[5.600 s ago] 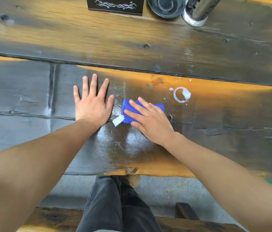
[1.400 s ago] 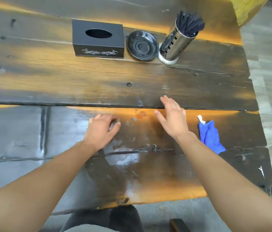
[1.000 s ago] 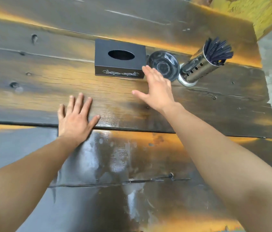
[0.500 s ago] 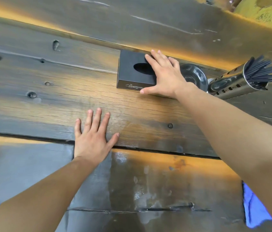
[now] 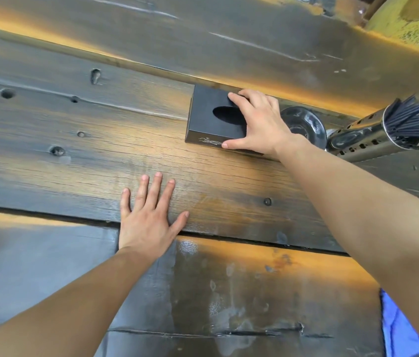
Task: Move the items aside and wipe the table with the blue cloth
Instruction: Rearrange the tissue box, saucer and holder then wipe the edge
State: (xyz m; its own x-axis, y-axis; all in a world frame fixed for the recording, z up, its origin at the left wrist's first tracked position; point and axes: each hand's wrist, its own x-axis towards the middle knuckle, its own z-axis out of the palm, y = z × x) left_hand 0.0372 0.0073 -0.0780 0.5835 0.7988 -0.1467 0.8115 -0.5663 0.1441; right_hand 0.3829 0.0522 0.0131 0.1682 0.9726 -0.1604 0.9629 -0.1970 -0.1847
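Observation:
A black tissue box (image 5: 208,117) with an oval slot sits on the dark wooden table (image 5: 48,140), far from me. My right hand (image 5: 257,124) is clamped over its right half, fingers on the top and far edge, thumb on the near face. My left hand (image 5: 149,215) lies flat on the table with fingers spread, holding nothing. The blue cloth (image 5: 396,328) lies at the lower right, mostly hidden behind my right forearm.
Just right of the box sit a black saucer (image 5: 306,124) and a perforated metal holder (image 5: 368,140) full of black chopsticks. A damp, shiny patch (image 5: 229,300) covers the near plank. A yellow pillar (image 5: 414,19) rises at the far right corner.
The cloth was left at the right. My right hand reached to the tissue box and closed its fingers and thumb around it. My left hand stayed flat.

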